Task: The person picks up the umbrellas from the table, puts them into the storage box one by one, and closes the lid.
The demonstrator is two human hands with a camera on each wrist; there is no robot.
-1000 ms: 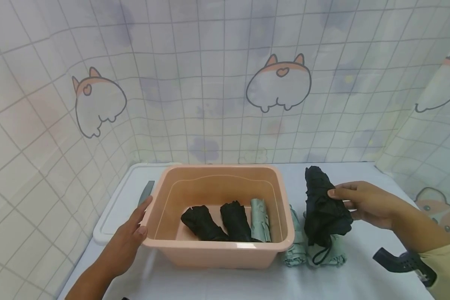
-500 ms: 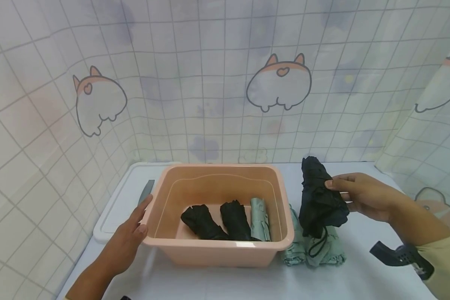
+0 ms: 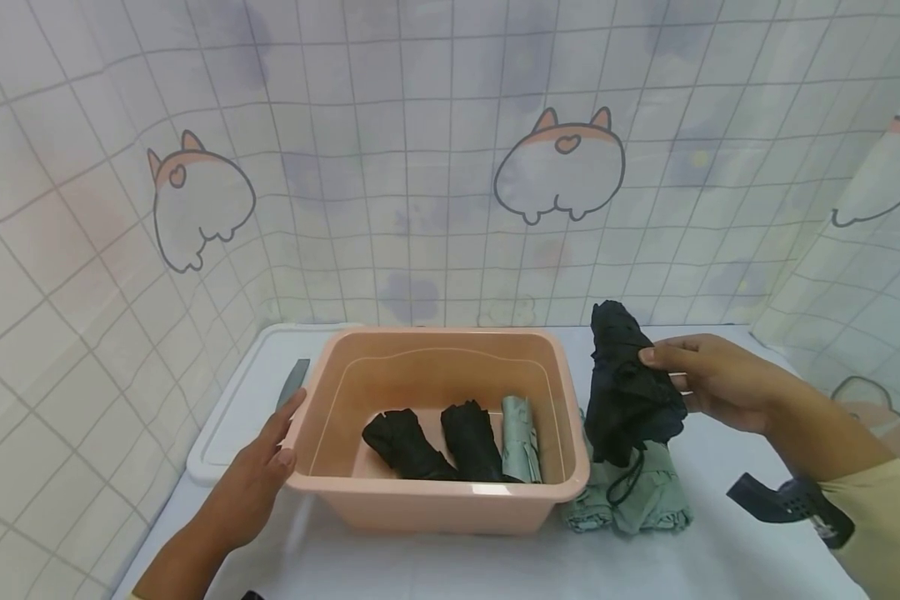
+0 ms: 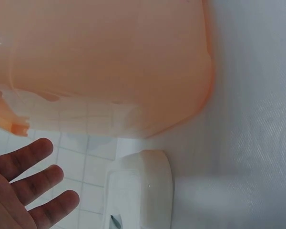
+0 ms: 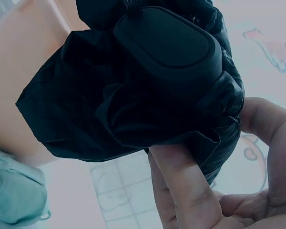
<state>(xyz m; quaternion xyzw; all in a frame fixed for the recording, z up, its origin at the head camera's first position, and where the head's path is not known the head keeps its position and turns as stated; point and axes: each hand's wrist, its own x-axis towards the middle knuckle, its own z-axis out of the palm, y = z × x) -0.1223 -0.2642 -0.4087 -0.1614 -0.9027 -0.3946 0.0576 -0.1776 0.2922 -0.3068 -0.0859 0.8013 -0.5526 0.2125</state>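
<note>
In the head view my right hand [image 3: 727, 383] pinches a black folding umbrella [image 3: 630, 383] between thumb and fingers, raised beside the basin. A cord loop dangles from its lower end; the right wrist view shows its flat dark handle end [image 5: 167, 38] and loose fabric. My left hand [image 3: 251, 492] lies along the left side of the peach plastic basin [image 3: 450, 507], fingers extended and touching the rim. Two black folded umbrellas [image 3: 408, 446] and a pale green rolled one [image 3: 521, 437] lie inside. Two more green folded umbrellas [image 3: 656, 492] lie on the table, partly behind the black one.
Left of the basin is a white board [image 3: 221, 417] with a rounded corner, bearing a grey blade-like piece [image 3: 292, 383]. A white cloth [image 3: 420, 571] covers the table. Tile-patterned sheeting [image 3: 435, 208] with cartoon animals encloses the back and sides.
My right hand has lifted the black umbrella and carried it leftward, toward the basin, uncovering more of the green umbrella below. The left hand stays at the rim.
</note>
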